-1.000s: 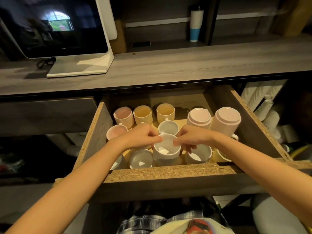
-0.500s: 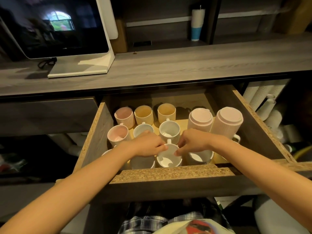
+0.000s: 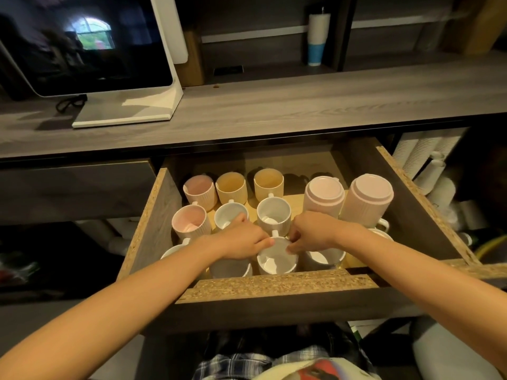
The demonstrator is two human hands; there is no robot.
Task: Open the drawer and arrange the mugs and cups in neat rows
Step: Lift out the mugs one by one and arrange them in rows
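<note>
**Mugs in the open drawer, both hands on one in the near row**

Mugs fill the drawer (image 3: 274, 283), which is pulled out under the grey counter (image 3: 301, 105). From my feed, the left hand (image 3: 241, 242) and right hand (image 3: 310, 233) meet over the front white mug (image 3: 277, 263). It stands upright in the near row, just behind the drawer's front board, with its handle pointing to the far side. Both hands pinch its rim, the left with curled fingers on the left edge and the right with its fingertips on the right edge.

Along the far row stand a pink ribbed mug (image 3: 199, 189) and two yellow mugs (image 3: 231, 186). The middle row holds a second pink mug (image 3: 189, 220) and two white mugs (image 3: 274, 212). To the right of these, two pink lidded tumblers (image 3: 369, 198) stand side by side. More white mugs sit in the near row on either side of the held one, partly hidden by the wrists.

On the counter at far left is a monitor (image 3: 82, 42). Stacked paper cups (image 3: 422, 152) lie right of the drawer.
</note>
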